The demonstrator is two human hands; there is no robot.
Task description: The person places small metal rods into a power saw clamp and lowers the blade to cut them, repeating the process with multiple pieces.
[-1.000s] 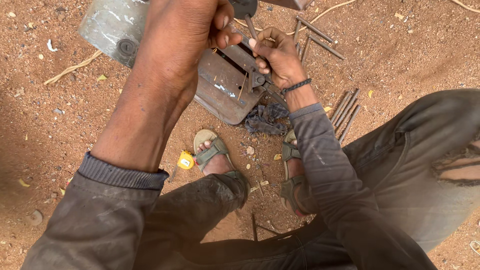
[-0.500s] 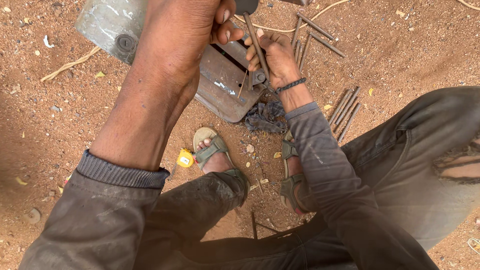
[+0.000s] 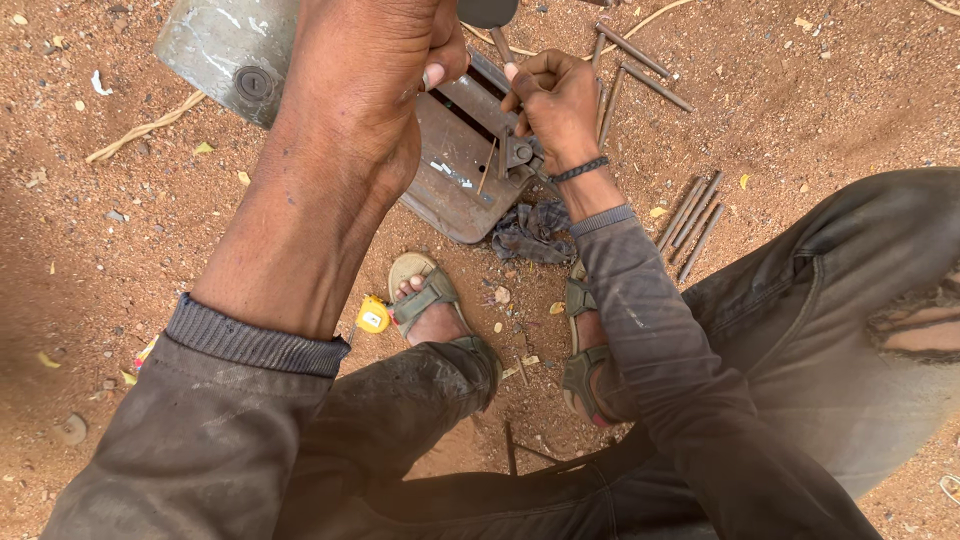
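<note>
Head view shows your left hand [image 3: 375, 70] raised close to the camera, its grip shut around a hammer handle [image 3: 500, 42], with the dark hammer head [image 3: 487, 10] at the top edge. Your right hand [image 3: 553, 100] has its grip closed on a thin metal rod [image 3: 503, 150], standing it up on the rusty metal plate [image 3: 455, 160] that lies on the red dirt ground [image 3: 130, 250]. More metal rods [image 3: 690, 215] lie near your knee, and a small yellow tape measure [image 3: 372, 315] sits just beside your left sandal [image 3: 425, 295].
</note>
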